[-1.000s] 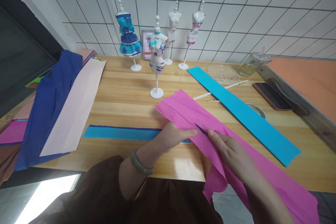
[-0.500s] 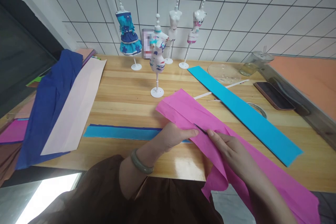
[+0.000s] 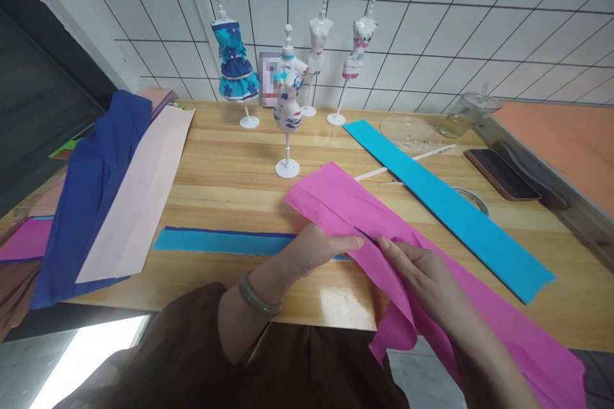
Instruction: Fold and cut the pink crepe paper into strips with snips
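A long pink cloth point(image 3: 384, 220) lies across the table's front and hangs over its edge on the right. My left hand point(image 3: 321, 249) is closed on it, thumb on top and fingers underneath. My right hand point(image 3: 415, 265) is closed round scissors point(image 3: 367, 236), whose dark blades lie on the pink cloth just right of my left thumb; their handles are hidden in my fingers. Below my hands a cut strip of the pink cloth folds and droops off the edge. A blue strip point(image 3: 225, 241) runs partly behind my left hand.
Several small mannequins point(image 3: 288, 96) stand at the back. A wide blue strip point(image 3: 451, 208), a phone point(image 3: 503, 174), a tape roll and a lidded cup point(image 3: 467, 116) are on the right. Folded cloths point(image 3: 91, 192) lie at the left.
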The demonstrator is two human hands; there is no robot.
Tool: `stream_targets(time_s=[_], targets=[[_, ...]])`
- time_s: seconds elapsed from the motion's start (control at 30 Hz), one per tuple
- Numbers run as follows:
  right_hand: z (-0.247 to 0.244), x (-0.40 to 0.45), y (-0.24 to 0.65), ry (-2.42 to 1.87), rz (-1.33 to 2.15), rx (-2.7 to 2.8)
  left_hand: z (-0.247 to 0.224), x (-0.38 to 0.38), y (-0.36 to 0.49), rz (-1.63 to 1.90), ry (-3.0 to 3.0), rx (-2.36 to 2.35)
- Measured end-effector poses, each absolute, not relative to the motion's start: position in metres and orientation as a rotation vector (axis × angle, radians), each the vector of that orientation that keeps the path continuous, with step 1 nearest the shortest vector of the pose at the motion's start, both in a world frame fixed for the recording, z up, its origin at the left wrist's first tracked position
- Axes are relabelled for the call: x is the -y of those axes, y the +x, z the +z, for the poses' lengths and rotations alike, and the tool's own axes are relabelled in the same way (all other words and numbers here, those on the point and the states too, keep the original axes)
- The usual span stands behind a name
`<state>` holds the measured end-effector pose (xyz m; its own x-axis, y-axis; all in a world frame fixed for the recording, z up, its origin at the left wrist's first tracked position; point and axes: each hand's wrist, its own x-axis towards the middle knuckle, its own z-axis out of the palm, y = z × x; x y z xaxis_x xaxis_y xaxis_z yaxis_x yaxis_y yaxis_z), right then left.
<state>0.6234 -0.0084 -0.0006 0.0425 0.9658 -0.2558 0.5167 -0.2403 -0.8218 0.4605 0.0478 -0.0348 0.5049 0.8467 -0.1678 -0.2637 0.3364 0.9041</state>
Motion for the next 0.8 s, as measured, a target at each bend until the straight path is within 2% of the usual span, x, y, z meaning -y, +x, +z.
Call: stream_targets(time_s=[0.13,0.3,0.6,0.8], targets=[[-0.0014,0.0080,0.6265,-1.822,1.142,1.504,-0.0319,-0.0490,0.4607,0.832,0.908,-0.761],[-0.0008,0.0086,0.6292,-1.831,1.179,1.468,-0.0328,-0.0544,0.4599,1.032,0.752,-0.727],[0.0045,0.0081,0.6249,-1.842,1.039,1.491,-0.0326,-0.0555,0.4600,1.009,0.712,-0.727],[0.0048,0.0070,0.6256,-1.882,1.146,1.493,-0.0316,-0.0560,0.4595,1.044,0.694,-0.730]])
